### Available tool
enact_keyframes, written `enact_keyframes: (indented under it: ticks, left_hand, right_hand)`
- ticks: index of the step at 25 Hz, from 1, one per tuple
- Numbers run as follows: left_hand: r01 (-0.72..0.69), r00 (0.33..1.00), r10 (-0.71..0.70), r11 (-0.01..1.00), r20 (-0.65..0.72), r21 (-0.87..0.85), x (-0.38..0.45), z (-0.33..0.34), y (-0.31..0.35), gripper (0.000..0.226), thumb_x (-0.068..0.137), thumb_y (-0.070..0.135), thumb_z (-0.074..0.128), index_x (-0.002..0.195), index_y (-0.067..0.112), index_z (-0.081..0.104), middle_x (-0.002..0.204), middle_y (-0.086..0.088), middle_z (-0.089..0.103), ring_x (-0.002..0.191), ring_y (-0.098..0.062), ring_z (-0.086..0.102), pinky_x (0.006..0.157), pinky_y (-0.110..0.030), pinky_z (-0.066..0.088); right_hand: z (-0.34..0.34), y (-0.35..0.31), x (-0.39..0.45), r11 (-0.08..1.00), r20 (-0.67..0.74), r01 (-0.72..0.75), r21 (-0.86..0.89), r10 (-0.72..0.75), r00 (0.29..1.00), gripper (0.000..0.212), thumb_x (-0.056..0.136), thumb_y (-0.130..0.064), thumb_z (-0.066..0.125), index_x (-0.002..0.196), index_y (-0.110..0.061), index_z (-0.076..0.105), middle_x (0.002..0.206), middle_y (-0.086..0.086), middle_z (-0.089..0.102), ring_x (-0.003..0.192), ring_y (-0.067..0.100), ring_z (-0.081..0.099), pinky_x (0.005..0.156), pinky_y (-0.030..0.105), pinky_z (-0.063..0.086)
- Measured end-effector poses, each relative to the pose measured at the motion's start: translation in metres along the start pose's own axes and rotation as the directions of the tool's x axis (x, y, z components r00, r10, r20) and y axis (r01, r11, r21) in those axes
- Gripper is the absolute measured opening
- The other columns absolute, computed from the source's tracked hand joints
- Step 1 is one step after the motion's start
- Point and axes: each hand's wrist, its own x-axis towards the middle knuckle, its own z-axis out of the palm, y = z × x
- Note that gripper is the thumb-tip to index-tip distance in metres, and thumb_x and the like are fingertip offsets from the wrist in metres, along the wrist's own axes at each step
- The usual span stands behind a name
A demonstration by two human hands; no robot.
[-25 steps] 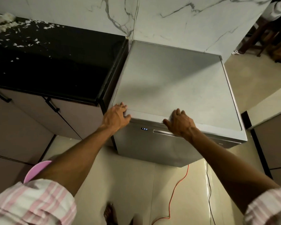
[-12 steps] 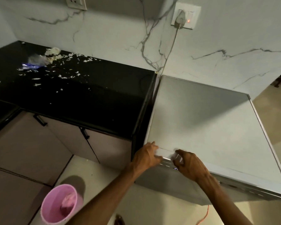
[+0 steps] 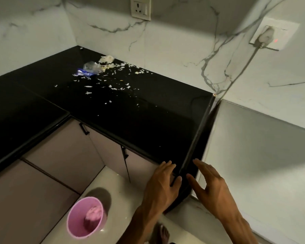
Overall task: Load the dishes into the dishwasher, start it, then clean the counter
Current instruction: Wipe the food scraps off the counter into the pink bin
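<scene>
— Where are the hands?
— Left hand (image 3: 159, 186) and right hand (image 3: 212, 188), fingers straight and holding nothing, flank the near corner of the glossy black stone counter (image 3: 148, 120).
— And the dishwasher?
— The grey, flat-topped metal dishwasher (image 3: 253, 155) sits just beside the right hand; white food scraps (image 3: 116, 80) litter the counter well beyond.

Grey dishwasher (image 3: 257, 164) shut, beside black counter (image 3: 130, 120) strewn with white scraps (image 3: 113, 74)
</scene>
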Motion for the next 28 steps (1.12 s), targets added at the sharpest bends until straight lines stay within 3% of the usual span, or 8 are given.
enact_keyframes:
  ticks: [3, 7, 11, 17, 19, 21, 23, 28]
  left_hand:
    - [0.048, 0.996, -0.049, 0.999, -0.077, -0.019, 0.017, -0.014, -0.001, 0.090, 0.073, 0.074, 0.011, 0.150, 0.028, 0.025, 0.158, 0.010, 0.021, 0.146, -0.003, 0.011, 0.112, -0.018, 0.009]
    - [0.102, 0.960, -0.111, 0.994, -0.256, -0.051, 0.043, -0.032, -0.005, 0.053, 0.097, 0.047, 0.045, 0.146, 0.027, 0.037, 0.154, 0.012, 0.032, 0.144, -0.002, 0.019, 0.116, -0.021, 0.020]
    - [0.165, 0.906, -0.176, 0.984, -0.386, -0.063, 0.060, -0.039, -0.009, 0.050, 0.097, 0.043, 0.048, 0.145, 0.029, 0.040, 0.153, 0.014, 0.033, 0.142, -0.001, 0.021, 0.110, -0.013, 0.015]
    - [0.230, 0.856, -0.231, 0.971, -0.462, -0.060, 0.076, -0.043, -0.025, 0.050, 0.097, 0.042, 0.048, 0.144, 0.028, 0.042, 0.152, 0.013, 0.036, 0.142, -0.001, 0.024, 0.108, -0.010, 0.013]
    - [0.257, 0.859, -0.257, 0.964, -0.442, -0.061, 0.083, -0.046, -0.036, 0.051, 0.098, 0.043, 0.046, 0.146, 0.028, 0.038, 0.154, 0.012, 0.031, 0.143, -0.002, 0.021, 0.110, -0.014, 0.013]
    - [0.314, 0.863, -0.308, 0.948, -0.399, -0.053, 0.091, -0.047, -0.051, 0.056, 0.098, 0.047, 0.043, 0.149, 0.028, 0.030, 0.158, 0.012, 0.022, 0.146, -0.003, 0.012, 0.116, -0.020, 0.012]
    - [0.380, 0.865, -0.367, 0.924, -0.342, -0.032, 0.100, -0.049, -0.072, 0.063, 0.098, 0.052, 0.038, 0.152, 0.025, 0.022, 0.161, 0.009, 0.009, 0.147, -0.005, -0.002, 0.121, -0.028, 0.009]
    - [0.442, 0.845, -0.396, 0.895, -0.361, 0.054, 0.128, -0.073, -0.141, 0.112, 0.070, 0.085, -0.004, 0.153, 0.010, 0.007, 0.161, -0.008, -0.009, 0.140, -0.016, -0.023, 0.115, -0.031, -0.009]
  right_hand:
    - [0.003, -0.003, 0.036, 0.997, 0.003, 0.078, 0.017, -0.078, 0.997, 0.063, 0.093, -0.062, 0.044, 0.142, -0.023, 0.047, 0.143, -0.002, 0.052, 0.123, 0.018, 0.057, 0.099, 0.035, 0.051]
    - [0.007, -0.011, 0.080, 0.996, 0.130, 0.069, 0.053, -0.075, 0.989, 0.070, 0.084, -0.059, 0.045, 0.145, -0.025, 0.041, 0.149, -0.004, 0.043, 0.136, 0.015, 0.042, 0.109, 0.028, 0.037]
    - [0.019, -0.015, 0.116, 0.982, 0.186, 0.176, 0.068, -0.186, 0.965, 0.068, 0.086, -0.056, 0.048, 0.144, -0.021, 0.043, 0.146, -0.003, 0.047, 0.134, 0.012, 0.042, 0.108, 0.023, 0.034]
    - [0.048, -0.018, 0.148, 0.960, 0.184, 0.270, 0.072, -0.279, 0.943, 0.071, 0.089, -0.061, 0.049, 0.144, -0.016, 0.044, 0.148, 0.000, 0.046, 0.137, 0.015, 0.040, 0.112, 0.040, 0.038]
    - [0.062, -0.017, 0.157, 0.970, 0.214, 0.239, 0.039, -0.241, 0.947, 0.085, 0.086, -0.075, 0.033, 0.148, -0.018, 0.036, 0.154, 0.000, 0.037, 0.142, 0.014, 0.032, 0.116, 0.040, 0.033]
    - [0.078, -0.014, 0.163, 0.984, 0.298, 0.175, -0.039, -0.155, 0.942, 0.097, 0.080, -0.083, 0.014, 0.154, -0.019, 0.021, 0.161, 0.000, 0.020, 0.148, 0.013, 0.015, 0.121, 0.037, 0.017]
    - [0.094, -0.014, 0.165, 0.981, 0.374, 0.074, -0.182, -0.001, 0.927, 0.100, 0.078, -0.081, 0.006, 0.155, -0.018, 0.000, 0.164, 0.001, -0.001, 0.150, 0.015, -0.004, 0.121, 0.037, 0.000]
    - [0.139, -0.036, 0.164, 0.853, 0.258, -0.210, -0.478, 0.365, 0.894, 0.109, 0.069, -0.084, -0.019, 0.152, -0.013, -0.018, 0.157, 0.006, -0.027, 0.145, 0.023, -0.023, 0.119, 0.051, -0.011]
